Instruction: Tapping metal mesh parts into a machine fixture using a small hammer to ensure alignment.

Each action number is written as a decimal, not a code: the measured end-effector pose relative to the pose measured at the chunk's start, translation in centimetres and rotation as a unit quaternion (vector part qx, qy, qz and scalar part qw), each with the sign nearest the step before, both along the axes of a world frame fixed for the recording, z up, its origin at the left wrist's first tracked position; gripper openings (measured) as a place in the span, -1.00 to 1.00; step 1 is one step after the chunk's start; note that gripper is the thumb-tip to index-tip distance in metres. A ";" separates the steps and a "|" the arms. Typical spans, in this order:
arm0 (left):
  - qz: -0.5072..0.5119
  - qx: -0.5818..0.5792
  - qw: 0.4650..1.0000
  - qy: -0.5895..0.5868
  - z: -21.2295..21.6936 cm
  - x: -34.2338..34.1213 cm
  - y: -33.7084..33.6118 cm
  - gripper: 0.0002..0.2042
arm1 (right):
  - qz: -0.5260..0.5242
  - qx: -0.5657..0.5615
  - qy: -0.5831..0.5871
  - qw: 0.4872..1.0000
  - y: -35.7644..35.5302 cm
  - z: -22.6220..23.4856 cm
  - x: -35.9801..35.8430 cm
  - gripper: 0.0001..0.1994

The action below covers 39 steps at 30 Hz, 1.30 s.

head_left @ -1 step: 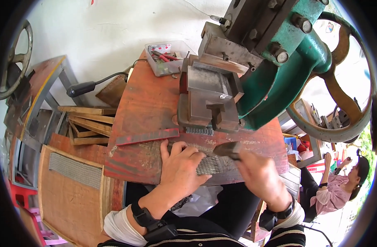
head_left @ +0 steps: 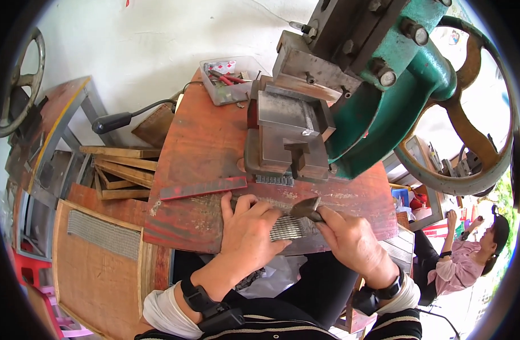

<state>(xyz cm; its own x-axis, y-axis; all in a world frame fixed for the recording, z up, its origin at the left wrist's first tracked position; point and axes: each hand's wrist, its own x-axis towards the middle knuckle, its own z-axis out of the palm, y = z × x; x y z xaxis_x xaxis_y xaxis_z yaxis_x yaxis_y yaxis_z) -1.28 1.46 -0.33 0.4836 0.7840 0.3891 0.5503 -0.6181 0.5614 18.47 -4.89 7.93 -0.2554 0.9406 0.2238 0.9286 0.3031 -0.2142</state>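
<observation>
My left hand [head_left: 250, 229] lies on the worn red bench [head_left: 197, 147], its fingers curled over the left end of a grey ribbed metal strip [head_left: 287, 228] and holding it down. My right hand [head_left: 351, 241] pinches a small dark metal tool [head_left: 306, 208] just above the strip's right end. Directly behind both hands stands the grey steel die block [head_left: 288, 141] of a green press [head_left: 385, 113]. A short toothed metal piece [head_left: 274, 179] lies at the foot of the die.
A red flat bar [head_left: 203, 188] lies left of my hands. A clear plastic box [head_left: 229, 79] with small tools sits at the back. Also in view are a black-handled lever [head_left: 112, 122], stacked wooden slats [head_left: 121, 170], the press flywheel [head_left: 470, 113] and a seated person [head_left: 475, 255].
</observation>
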 end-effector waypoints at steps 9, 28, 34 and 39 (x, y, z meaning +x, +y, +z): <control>0.003 -0.013 1.000 0.002 0.0 -0.1 -0.1 -0.48 | 0.000 0.050 0.040 0.998 -0.8 1.5 -0.5 -0.63; 0.004 -0.004 1.000 -0.006 0.5 -0.3 -0.2 -0.49 | -0.017 -0.019 0.044 0.999 -0.1 -1.1 -1.0 -0.73; 0.013 -0.011 1.000 -0.017 0.2 -0.2 -0.2 -0.49 | -0.020 -0.047 -0.014 0.999 0.0 -0.2 -1.3 -0.73; 0.012 -0.004 1.000 -0.013 -0.2 -0.2 -0.2 -0.46 | -0.030 0.005 0.004 1.000 0.0 0.7 -2.0 -0.74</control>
<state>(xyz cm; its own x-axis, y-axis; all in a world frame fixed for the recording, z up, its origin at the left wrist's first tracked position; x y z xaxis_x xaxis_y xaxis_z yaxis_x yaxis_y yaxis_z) -1.52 1.27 -0.52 0.4542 0.7986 0.3949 0.5511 -0.6001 0.5798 16.48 -4.89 8.61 -0.1975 0.9516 0.2352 0.9434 0.2498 -0.2183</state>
